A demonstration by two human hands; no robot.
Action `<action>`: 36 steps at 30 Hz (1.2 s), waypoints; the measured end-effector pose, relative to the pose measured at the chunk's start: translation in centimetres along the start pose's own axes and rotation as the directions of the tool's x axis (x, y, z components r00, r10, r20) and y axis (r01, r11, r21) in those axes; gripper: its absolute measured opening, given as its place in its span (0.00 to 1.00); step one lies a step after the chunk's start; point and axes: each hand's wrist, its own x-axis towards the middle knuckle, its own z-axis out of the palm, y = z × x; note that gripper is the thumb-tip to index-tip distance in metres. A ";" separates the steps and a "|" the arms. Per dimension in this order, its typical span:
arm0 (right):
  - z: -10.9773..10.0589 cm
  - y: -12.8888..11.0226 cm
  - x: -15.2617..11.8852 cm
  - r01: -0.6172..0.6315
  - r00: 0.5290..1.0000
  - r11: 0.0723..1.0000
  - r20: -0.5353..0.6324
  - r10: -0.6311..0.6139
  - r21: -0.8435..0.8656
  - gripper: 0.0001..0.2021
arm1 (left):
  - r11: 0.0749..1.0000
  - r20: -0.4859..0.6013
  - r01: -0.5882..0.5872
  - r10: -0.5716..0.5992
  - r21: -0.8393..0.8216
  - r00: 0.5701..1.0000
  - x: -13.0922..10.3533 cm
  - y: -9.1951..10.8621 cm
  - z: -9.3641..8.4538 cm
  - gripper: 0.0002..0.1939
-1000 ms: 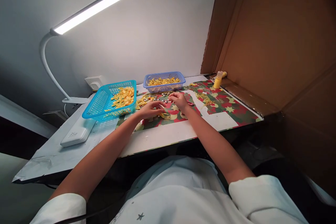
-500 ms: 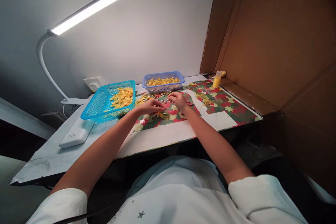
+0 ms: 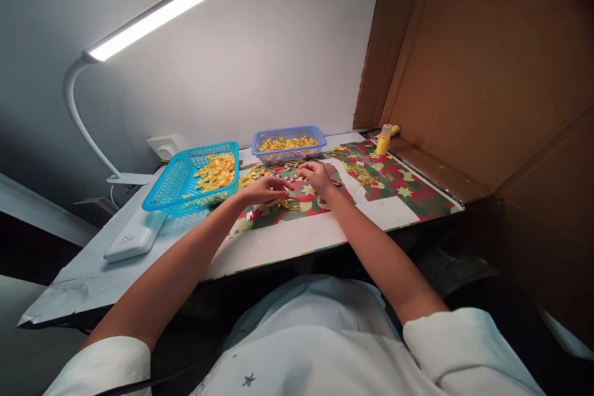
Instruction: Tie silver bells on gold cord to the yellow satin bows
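My left hand [image 3: 265, 189] is bent over the front of the patterned sheet, thumb and index finger a little apart. A yellow ribbon [image 3: 291, 203] with a thin gold loop hangs just under its fingers and seems held by them. To the right, my right hand [image 3: 316, 177] has thumb and fingertips pinched together; what is between them is too small to make out. Small shiny silver bells or beads [image 3: 291, 178] lie between and behind both hands. Beside my left hand more yellow ribbon pieces [image 3: 248, 178] lie on the sheet.
On the left stands a turquoise basket [image 3: 169, 189] with yellow petal-like pieces. A blue-violet basket [image 3: 288, 153] at the wall holds gold ribbons. Gold strands [image 3: 362, 174] and a yellow bottle [image 3: 383, 141] are at right, near cardboard [image 3: 464, 74]. A white power bank [image 3: 135, 236] lies front left.
My left thumb and index finger have parted slightly, and the yellow ribbon below has shifted a little. My right hand has moved marginally, still pinched.
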 end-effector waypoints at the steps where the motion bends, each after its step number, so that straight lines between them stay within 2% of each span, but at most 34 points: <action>1: 0.0 0.0 0.0 0.000 1.000 1.000 -0.006 0.000 0.001 0.04 | 1.000 0.001 -0.007 0.007 0.015 1.000 0.0 0.1 0.0 0.20; 9: -0.1 0.2 0.3 0.003 0.999 1.000 -0.045 -0.002 0.016 0.05 | 0.995 0.017 -0.075 0.074 0.068 0.997 0.2 -0.2 0.0 0.19; 19: -0.2 0.3 0.2 0.006 0.998 0.999 -0.069 -0.004 0.035 0.06 | 0.999 0.045 0.008 -0.006 -0.043 0.999 0.0 0.5 0.3 0.16; 29: -0.2 0.3 0.3 -0.002 0.998 1.000 -0.067 0.004 0.031 0.05 | 0.992 0.050 0.083 -0.079 -0.096 0.996 0.2 0.4 0.3 0.20; 36: -0.1 0.4 0.3 -0.006 0.997 0.999 -0.074 0.009 0.038 0.06 | 0.988 0.050 0.076 -0.070 -0.135 0.996 0.0 0.6 0.4 0.19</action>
